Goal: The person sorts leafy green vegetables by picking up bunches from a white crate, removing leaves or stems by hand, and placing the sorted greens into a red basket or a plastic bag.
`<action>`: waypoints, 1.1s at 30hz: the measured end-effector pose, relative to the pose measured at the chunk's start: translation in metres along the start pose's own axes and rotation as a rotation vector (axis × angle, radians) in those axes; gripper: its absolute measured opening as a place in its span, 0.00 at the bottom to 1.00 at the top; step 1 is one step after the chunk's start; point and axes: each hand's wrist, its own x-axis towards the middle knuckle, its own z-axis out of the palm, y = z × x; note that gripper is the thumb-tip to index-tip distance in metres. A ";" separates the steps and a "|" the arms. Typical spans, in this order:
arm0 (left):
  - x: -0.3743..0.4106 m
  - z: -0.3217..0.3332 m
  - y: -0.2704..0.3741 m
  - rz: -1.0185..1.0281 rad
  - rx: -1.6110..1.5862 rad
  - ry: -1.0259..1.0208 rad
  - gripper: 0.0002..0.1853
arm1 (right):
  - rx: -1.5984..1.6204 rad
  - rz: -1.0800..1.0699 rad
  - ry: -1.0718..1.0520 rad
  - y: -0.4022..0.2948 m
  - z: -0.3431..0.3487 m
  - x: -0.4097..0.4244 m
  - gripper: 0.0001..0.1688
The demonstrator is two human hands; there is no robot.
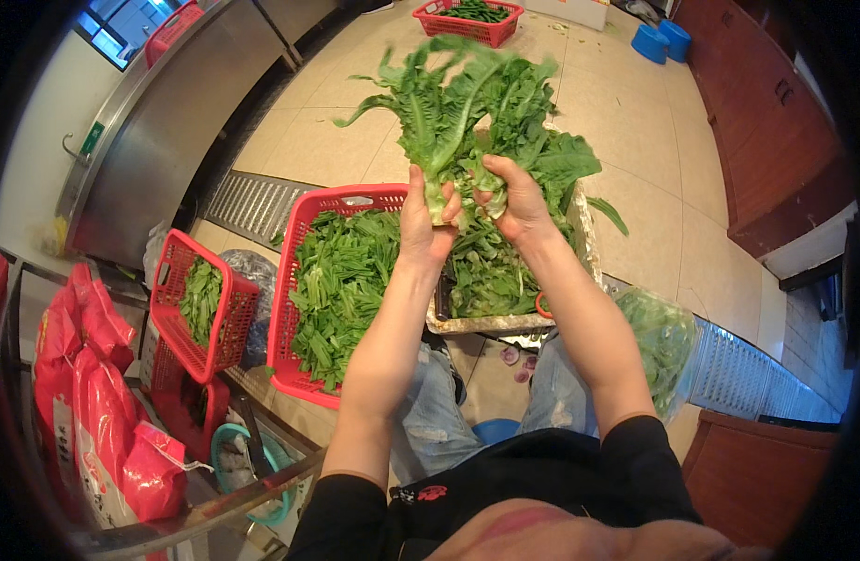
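Note:
My left hand (419,228) grips the pale stem end of a leafy green lettuce head (430,126), its long leaves fanned upward and slightly blurred. In my right hand (521,200) is a second leafy green lettuce head (517,98), also held by its base. The two heads touch or overlap at the leaves. Beneath them stands a worn white foam box (489,324) with loose green leaves (493,280) inside. A dark, narrow object (442,291) lies along its left wall, partly hidden by my forearm. To its left, a red plastic basket (283,329) holds cut greens (346,273).
A bag of greens (654,343) lies at right, by a metal floor grate (735,375). Smaller red baskets (237,308), red sacks (97,393) and a teal basket (286,498) stand at left. Further off are a basket of green peppers (472,10) and blue containers (651,43).

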 end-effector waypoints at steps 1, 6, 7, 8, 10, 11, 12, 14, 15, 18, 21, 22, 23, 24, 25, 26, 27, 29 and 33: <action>0.000 0.001 0.001 0.006 0.003 -0.029 0.23 | -0.007 -0.012 -0.071 -0.004 -0.005 0.001 0.09; -0.006 0.007 0.004 0.012 0.230 -0.021 0.22 | -0.272 0.072 -0.092 -0.008 -0.001 -0.003 0.16; -0.007 0.008 0.004 0.012 0.319 0.003 0.22 | -0.264 0.098 -0.174 -0.010 0.003 -0.006 0.18; -0.004 0.005 0.005 0.024 0.380 -0.018 0.20 | -0.310 0.089 -0.157 -0.010 -0.001 -0.003 0.20; -0.002 0.003 0.001 0.069 0.534 -0.007 0.18 | -0.316 0.095 -0.084 -0.010 -0.002 -0.002 0.20; -0.001 0.003 -0.002 0.092 0.611 -0.001 0.17 | -0.319 0.099 -0.048 -0.010 -0.003 -0.001 0.19; -0.003 0.005 -0.006 0.113 0.637 -0.010 0.16 | -0.315 0.108 -0.039 -0.009 -0.004 0.001 0.16; -0.006 0.010 -0.017 0.177 0.685 0.064 0.15 | -0.337 0.113 0.013 -0.007 -0.004 0.000 0.13; -0.006 0.011 -0.021 0.212 0.711 0.107 0.15 | -0.347 0.119 0.034 -0.005 -0.001 0.001 0.12; -0.010 0.022 -0.039 0.299 0.804 0.286 0.16 | -0.568 -0.168 0.233 0.029 -0.010 0.005 0.08; -0.006 0.018 -0.038 0.345 0.765 0.331 0.17 | -0.568 -0.245 0.213 0.027 0.006 -0.002 0.07; -0.006 0.017 -0.036 0.350 0.785 0.342 0.17 | -0.540 -0.261 0.205 0.026 0.009 -0.002 0.08; -0.007 0.016 -0.033 0.258 0.670 0.295 0.17 | -0.492 -0.132 0.177 0.020 0.010 -0.004 0.09; -0.010 0.018 -0.028 0.163 0.554 0.248 0.18 | -0.444 -0.003 0.150 0.011 0.011 -0.008 0.10; -0.012 0.020 -0.024 0.069 0.437 0.201 0.18 | -0.394 0.124 0.123 0.005 0.010 -0.009 0.11; -0.009 0.020 -0.023 0.065 0.362 0.226 0.20 | -0.341 0.132 0.076 0.006 0.006 -0.005 0.14; -0.009 0.021 -0.020 0.051 0.337 0.174 0.21 | -0.304 0.132 0.048 0.006 0.003 -0.004 0.14; -0.009 0.022 -0.014 0.024 0.288 0.073 0.22 | -0.230 0.131 -0.008 0.003 -0.001 -0.003 0.15; -0.006 0.015 -0.009 -0.041 -0.116 -0.223 0.24 | 0.150 -0.065 0.040 -0.013 -0.008 0.003 0.13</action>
